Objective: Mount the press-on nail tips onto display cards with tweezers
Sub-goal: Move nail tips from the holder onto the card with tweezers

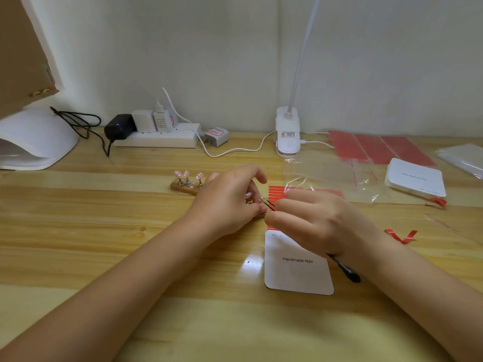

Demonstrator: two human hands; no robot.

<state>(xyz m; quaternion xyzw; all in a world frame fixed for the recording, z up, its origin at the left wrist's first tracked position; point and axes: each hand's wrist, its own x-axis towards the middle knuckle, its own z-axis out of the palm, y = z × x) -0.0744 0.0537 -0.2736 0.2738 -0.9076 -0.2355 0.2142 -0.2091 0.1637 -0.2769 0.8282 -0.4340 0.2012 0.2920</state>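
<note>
Pink nail tip (247,195) sits pinched in left hand (226,197), just above "Handmade Nail" card (298,267). Right hand (317,220) clamps tweezers (266,203); a slipping pinch could flick it away.

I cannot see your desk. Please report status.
Right hand grips tweezers. Left hand holds pink nail tip on stand. Display card bare, unobstructed.

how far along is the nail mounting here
Early. Done: peeled red backing strips lie on the table. In hand: the left hand holds a pink nail tip, the right hand works tweezers at it. Left: three tips on the wooden stand; the display card shows none.
</note>
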